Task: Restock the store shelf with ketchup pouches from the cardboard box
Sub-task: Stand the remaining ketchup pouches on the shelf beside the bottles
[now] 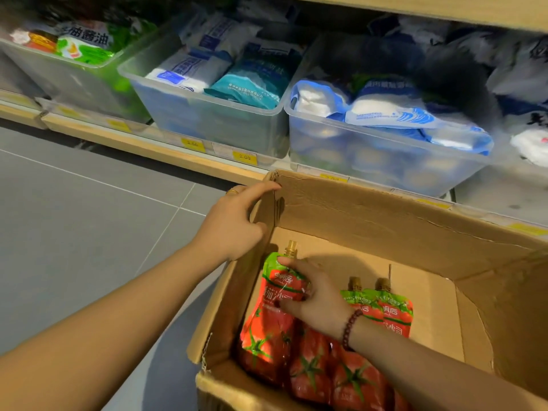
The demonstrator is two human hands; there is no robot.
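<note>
- Ketchup pouches (311,372), red with tomato pictures and green tops, are found lying in the left part of the cardboard box (370,209), in front of the shelf (133,143).
- Green packs (86,40) printed "酱油" are kept in the leftmost clear bin (74,84).
- The box's left wall is gripped by the left hand (234,221), with the fingers curled over its top edge.
- Yellow price tags (192,143) reading "2.50" and, further right, "2.00" are fixed to the shelf edge.
- The leftmost pouch (272,321) is pinched below its gold cap (291,247) by the right hand (314,295); its Chinese print is partly covered.

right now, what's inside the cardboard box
Ketchup pouches lie along its left and near side, the right hand gripping the leftmost pouch. Its right floor is bare. Anything beneath pouches or forearm is hidden.
</note>
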